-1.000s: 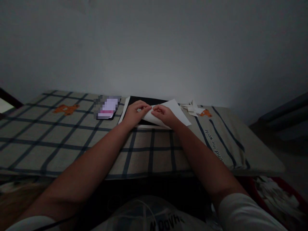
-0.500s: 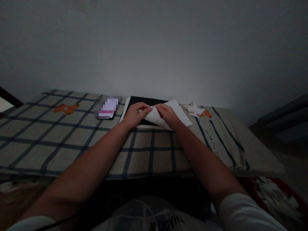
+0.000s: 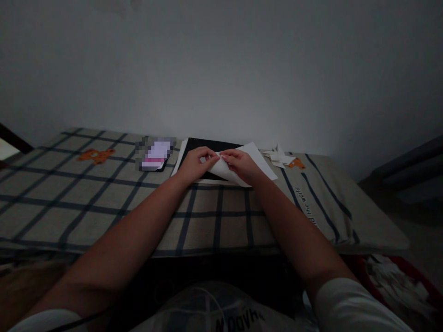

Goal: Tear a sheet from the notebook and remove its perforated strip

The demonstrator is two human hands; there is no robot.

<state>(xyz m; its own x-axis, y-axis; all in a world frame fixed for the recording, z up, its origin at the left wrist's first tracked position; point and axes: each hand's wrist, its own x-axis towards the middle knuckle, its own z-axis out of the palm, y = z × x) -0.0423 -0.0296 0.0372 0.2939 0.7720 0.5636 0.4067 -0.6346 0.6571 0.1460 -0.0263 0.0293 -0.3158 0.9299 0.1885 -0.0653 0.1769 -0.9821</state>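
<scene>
1. Far left on the checked beige cloth with dark blue lines (image 3: 104,198) sits a small orange bear print (image 3: 95,156), flat in the weave and well apart from the hands
2. Next along, near the wall, lies a small flat thing with a pale face and a pink band (image 3: 154,154); it is blurred out, so I cannot tell what it is. It rests just beside the left edge of the dark board
3. The flat black rectangular board (image 3: 202,144) lies against the far side of the cloth, with a white margin showing along its left edge; both hands work on top of it
4. The left hand (image 3: 195,163) comes in from below, fingers curled down, its fingertips pinching the folded corner of the paper
5. The white sheet of paper (image 3: 258,161) lies partly on the board and partly on the cloth, its near-left corner lifted and folded over between the two hands
6. The right hand (image 3: 242,166) meets the left at that fold, thumb and fingers pressed together on the paper's edge
7. Just right of the sheet lies a small heap of white paper scraps (image 3: 277,157), touching a second orange bear print (image 3: 296,163)
8. Far right, dark printed lettering (image 3: 306,207) runs down the cloth between blue stripes
</scene>
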